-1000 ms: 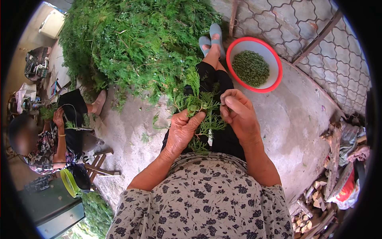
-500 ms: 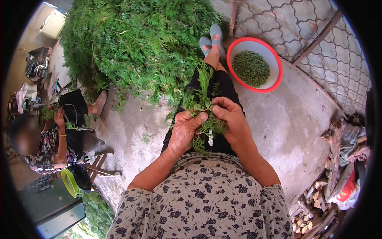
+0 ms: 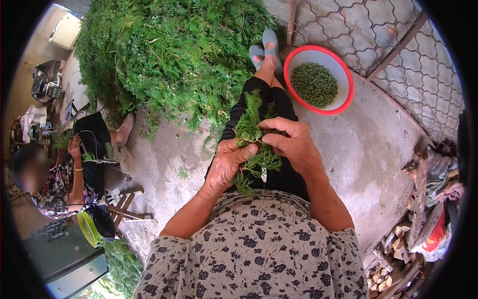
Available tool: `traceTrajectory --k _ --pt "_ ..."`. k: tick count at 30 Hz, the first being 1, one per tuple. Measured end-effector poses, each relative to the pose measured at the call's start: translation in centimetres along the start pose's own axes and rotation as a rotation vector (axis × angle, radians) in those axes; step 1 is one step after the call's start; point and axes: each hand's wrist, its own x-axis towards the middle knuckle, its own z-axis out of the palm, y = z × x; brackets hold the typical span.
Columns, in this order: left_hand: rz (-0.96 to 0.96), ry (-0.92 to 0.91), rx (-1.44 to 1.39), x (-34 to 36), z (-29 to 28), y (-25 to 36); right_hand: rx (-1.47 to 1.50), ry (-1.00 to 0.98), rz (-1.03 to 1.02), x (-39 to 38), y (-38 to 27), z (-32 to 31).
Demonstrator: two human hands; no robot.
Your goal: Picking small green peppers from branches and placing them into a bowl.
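Note:
A leafy evergreen sprig is held over my lap, its flat green fronds pointing both away from me and back toward my waist. My left hand grips it from the left, thumb pressed across the stems. From the other side, my right hand pinches the sprig's edge between thumb and forefinger; anything small between those fingertips is hidden. Beyond my knees, to the right of my grey shoes, stands a white basin with a red rim, partly filled with small round green cones or berries.
A large heap of cut evergreen branches lies ahead and to the left. At far left sits another person holding a sprig, beside a wooden stool and a yellow-green basin. A wire-mesh panel and chopped firewood are at right.
My right hand has shifted slightly toward me and to the right, with its fingertips still at the sprig. The sprig's fronds have turned and bunched a little. The left hand has barely moved.

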Motion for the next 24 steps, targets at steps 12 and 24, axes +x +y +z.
traceTrajectory --k 12,24 --pt "0.032 0.069 0.078 0.8 0.0 -0.5 -0.234 0.117 -0.251 -0.1 1.6 0.2" --pt "0.066 0.103 -0.1 0.8 0.7 -0.9 -0.538 0.357 -0.552 -0.1 3.0 1.2"
